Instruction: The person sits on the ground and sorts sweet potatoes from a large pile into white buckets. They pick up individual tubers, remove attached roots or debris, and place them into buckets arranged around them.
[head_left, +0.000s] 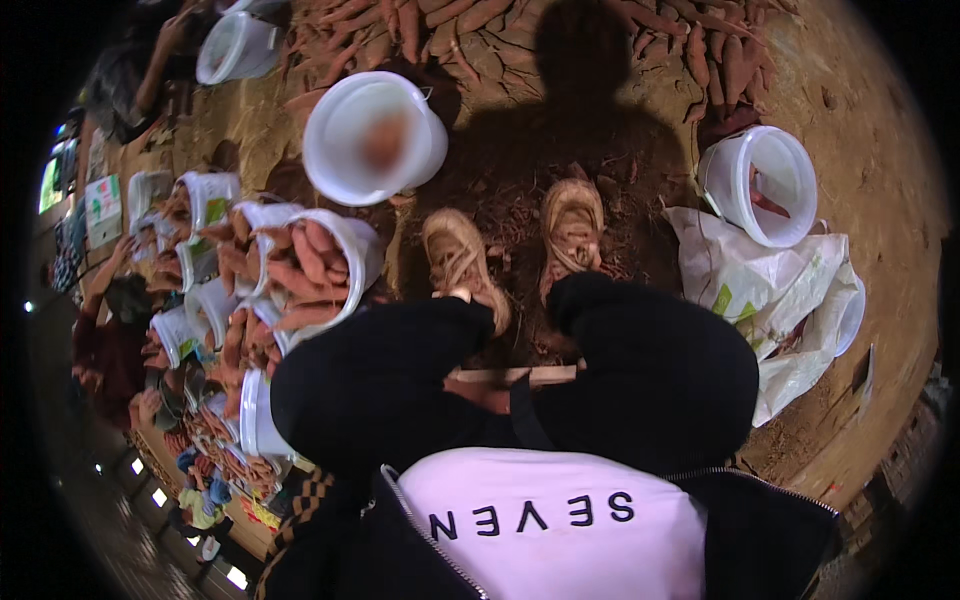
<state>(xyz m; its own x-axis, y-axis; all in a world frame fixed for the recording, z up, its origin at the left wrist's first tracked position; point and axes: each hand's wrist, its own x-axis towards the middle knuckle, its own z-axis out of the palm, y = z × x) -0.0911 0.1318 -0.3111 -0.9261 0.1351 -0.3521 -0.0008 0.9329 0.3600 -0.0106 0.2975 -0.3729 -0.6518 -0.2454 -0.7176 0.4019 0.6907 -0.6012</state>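
Neither of my hands is in view; a checkered sleeve (304, 506) shows at the lower left. Before me, left of my shoes, a white plastic bucket (319, 161) tilts its mouth toward me, with a blurred reddish-brown shape inside it. Beyond my feet lies a wide pile of sweet potatoes (405, 30). On my right, another white bucket (799, 180) holds a few sweet potatoes low inside. Beside that bucket, a white woven sack (720, 262) lies crumpled with its mouth spread.
Close at my left stand several white buckets heaped with sweet potatoes (315, 255). Past them are a person in a dark red top (112, 352) and, at upper left, another person's arm (154, 75) near a bucket (236, 49). Loose soil and roots (510, 187) surround my shoes (461, 259).
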